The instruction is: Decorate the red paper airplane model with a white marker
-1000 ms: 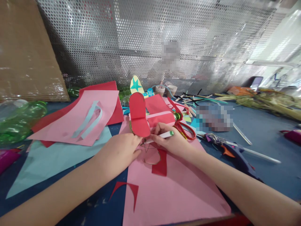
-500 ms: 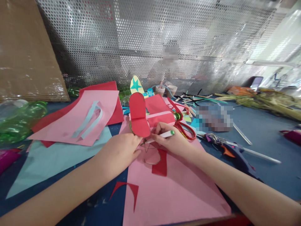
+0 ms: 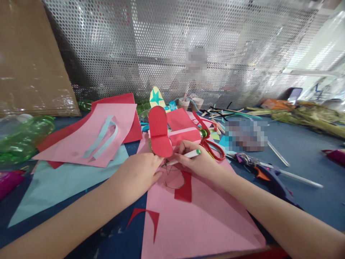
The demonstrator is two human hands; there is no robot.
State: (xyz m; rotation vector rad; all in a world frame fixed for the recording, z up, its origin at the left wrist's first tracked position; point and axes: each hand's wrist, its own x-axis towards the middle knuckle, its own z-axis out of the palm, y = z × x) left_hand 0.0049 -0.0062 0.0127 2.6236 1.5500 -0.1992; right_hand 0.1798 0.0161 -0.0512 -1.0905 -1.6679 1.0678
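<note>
Touching 1 pink sheet (image 3: 205, 223) are 2 hands (image 3: 140, 169), the right (image 3: 198, 163) holding 1 marker (image 3: 191, 154).

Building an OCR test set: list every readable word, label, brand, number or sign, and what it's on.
No readable words, labels, brands or numbers.
White marker: no lettering readable.
Silvery backdrop: faint reddish marks, too blurred to read.
Shapes only, not text: teal star on the yellow cutout; drawn star on the pink sheet.

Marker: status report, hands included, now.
Right hand gripping marker, tip at drawn star. Left hand over pink sheet. Red rounded flap crowding both hands.
</note>
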